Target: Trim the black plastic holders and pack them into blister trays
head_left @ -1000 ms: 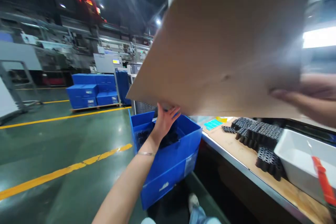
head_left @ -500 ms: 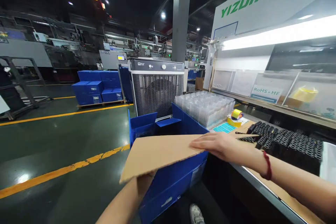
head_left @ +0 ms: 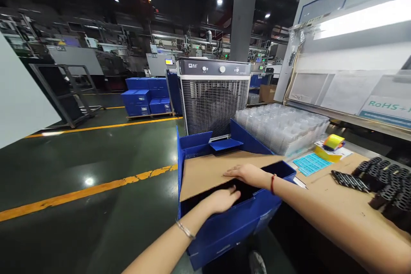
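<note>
A flat brown cardboard sheet (head_left: 204,172) lies tilted in the mouth of a blue corrugated-plastic box (head_left: 234,227), whose flaps stand up at the far side. My right hand (head_left: 248,174) rests on the sheet near its right part, fingers stretched out and flat. My left hand (head_left: 221,200) is over the box's near side, just in front of the sheet's near edge, with thumb and fingers apart and nothing seen in it. The inside of the box below the sheet is dark and mostly hidden.
Right of the box, a worktable (head_left: 340,192) bears stacked clear plastic trays (head_left: 282,126), yellow tape (head_left: 334,141), a blue label sheet (head_left: 311,163) and rows of black parts (head_left: 385,180). A large air cooler (head_left: 215,102) stands behind the box. Blue boxes (head_left: 146,96) are stacked farther back.
The cardboard sheet has gone from above the box down into its opening. My left hand has come from beneath the sheet to its near edge, letting go. The view has turned left.
</note>
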Motion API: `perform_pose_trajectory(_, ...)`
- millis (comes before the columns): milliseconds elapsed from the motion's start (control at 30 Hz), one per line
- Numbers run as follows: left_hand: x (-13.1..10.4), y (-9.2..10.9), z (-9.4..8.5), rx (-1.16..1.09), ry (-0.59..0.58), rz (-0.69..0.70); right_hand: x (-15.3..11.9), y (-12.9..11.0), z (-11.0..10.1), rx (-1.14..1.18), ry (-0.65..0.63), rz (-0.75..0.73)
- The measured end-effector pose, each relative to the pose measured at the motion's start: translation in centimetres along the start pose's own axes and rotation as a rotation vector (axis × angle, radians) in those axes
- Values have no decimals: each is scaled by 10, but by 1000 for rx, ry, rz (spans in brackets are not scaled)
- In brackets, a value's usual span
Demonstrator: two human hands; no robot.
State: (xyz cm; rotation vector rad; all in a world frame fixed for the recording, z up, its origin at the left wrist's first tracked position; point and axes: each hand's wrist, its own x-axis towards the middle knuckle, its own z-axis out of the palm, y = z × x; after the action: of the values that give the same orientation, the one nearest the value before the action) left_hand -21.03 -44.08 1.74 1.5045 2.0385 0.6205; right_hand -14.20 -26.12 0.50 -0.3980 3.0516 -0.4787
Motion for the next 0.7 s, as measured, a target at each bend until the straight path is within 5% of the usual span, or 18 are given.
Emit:
perform_pose_trajectory(100,-27,-4,7,123,-182,-81,34,15,25,66,-146,38)
perform_pose_trajectory(200,-59,-4,6,238,-218,-148,46,21,34,106,-211,99)
perform_pose_trajectory(333,-77,-9,-5,384,-184,-237,14,20,19,133,-10,217)
perform_pose_trajectory(433,-70,-20,-13,519,-131,-214,-35,2,19,128,265,359)
perform_pose_trajectory(533,-51,-38,-18,644,-98,-186,-70,-23,44,84,459,494)
perform_pose_trajectory(700,-9,-87,-32,697,-132,-257,-48,-13,92,56,500,516)
